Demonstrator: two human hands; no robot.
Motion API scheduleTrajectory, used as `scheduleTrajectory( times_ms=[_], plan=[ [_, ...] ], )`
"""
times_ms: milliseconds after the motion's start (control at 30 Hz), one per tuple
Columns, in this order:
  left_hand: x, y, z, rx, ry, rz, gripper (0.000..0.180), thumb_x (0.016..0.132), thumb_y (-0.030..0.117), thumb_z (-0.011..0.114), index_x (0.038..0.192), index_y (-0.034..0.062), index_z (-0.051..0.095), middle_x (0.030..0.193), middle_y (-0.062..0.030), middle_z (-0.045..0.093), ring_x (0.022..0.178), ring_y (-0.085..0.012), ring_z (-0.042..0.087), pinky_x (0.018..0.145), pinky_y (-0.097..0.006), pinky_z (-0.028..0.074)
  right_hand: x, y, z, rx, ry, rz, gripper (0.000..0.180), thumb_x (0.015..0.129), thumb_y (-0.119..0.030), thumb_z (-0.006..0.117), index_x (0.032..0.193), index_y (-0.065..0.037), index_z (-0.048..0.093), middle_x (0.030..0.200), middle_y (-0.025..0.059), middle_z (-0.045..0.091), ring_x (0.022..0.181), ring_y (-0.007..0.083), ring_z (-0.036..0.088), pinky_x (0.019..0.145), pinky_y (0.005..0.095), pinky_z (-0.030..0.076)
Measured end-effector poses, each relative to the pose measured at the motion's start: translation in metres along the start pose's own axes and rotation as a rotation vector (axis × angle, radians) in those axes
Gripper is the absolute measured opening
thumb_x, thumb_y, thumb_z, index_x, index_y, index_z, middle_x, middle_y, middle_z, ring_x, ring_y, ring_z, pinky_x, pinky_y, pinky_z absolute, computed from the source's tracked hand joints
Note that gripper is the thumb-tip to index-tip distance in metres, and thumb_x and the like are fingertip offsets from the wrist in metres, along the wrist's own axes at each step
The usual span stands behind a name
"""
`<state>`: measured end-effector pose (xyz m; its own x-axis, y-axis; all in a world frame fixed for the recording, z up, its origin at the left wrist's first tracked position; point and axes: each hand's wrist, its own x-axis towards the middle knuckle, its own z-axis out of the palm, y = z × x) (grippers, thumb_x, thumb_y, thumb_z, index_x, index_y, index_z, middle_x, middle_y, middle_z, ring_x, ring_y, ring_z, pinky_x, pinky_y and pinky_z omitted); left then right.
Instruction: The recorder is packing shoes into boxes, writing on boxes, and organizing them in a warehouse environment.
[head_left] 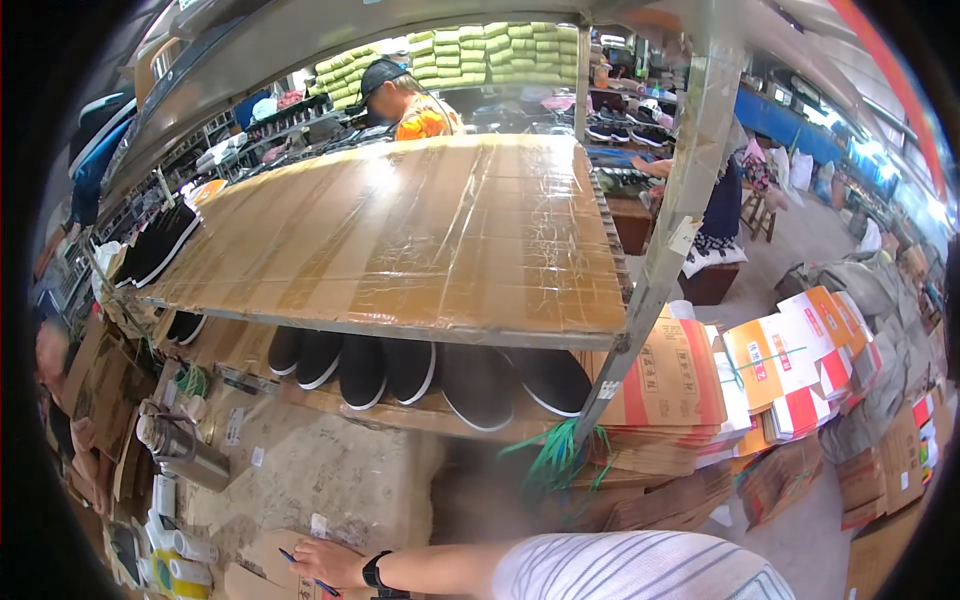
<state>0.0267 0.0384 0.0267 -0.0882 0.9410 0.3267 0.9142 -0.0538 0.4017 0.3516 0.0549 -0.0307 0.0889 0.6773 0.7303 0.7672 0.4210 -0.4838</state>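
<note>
My right hand (332, 563), with a dark watch on its wrist, reaches in from the lower right in a striped white sleeve. Its fingers are closed around a blue pen (289, 555). Just under it lies a piece of brown cardboard (262, 580) on a worn, stained tabletop (350, 470). My left hand does not show. Beyond the tabletop, several black slip-on shoes (362, 372) with white soles stand in a row on the lower shelf, toes toward me.
A taped cardboard-covered shelf (420, 240) spans the middle, with a metal post (655, 270) at its right. A metal flask (185, 450) and white bottles (190, 572) stand at left. Stacked flat cartons (670, 375) sit at right. Another person's hand (85, 435) shows far left; a capped person (420, 105) works beyond.
</note>
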Motion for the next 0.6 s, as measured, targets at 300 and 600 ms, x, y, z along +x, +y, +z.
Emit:
scheduleTrajectory(
  times_ms=[300,600],
  plan=[
    [0.009,-0.034,0.018,0.082,0.032,0.087,0.051,0.095,0.035,0.049,0.129,-0.0018,0.049,0.129,-0.0267,0.049,0.119,-0.0401,0.046,0.102,-0.046,0.038,-0.001,-0.002,-0.002,-0.007,-0.001,0.018,0.017,0.083,-0.017,0.057,0.094,-0.005,0.054,0.094,0.0128,0.055,0.099,0.03,0.051,0.094,0.0403,0.038],
    [0.003,-0.027,0.005,0.121,0.049,0.014,0.052,0.095,0.037,0.046,0.131,0.0009,0.049,0.131,-0.0265,0.048,0.119,-0.0403,0.046,0.102,-0.046,0.036,0.006,-0.005,-0.009,0.016,-0.112,0.013,0.019,0.083,-0.016,0.056,0.097,-0.004,0.055,0.096,0.0134,0.053,0.097,0.0314,0.05,0.088,0.04,0.041]
  ],
)
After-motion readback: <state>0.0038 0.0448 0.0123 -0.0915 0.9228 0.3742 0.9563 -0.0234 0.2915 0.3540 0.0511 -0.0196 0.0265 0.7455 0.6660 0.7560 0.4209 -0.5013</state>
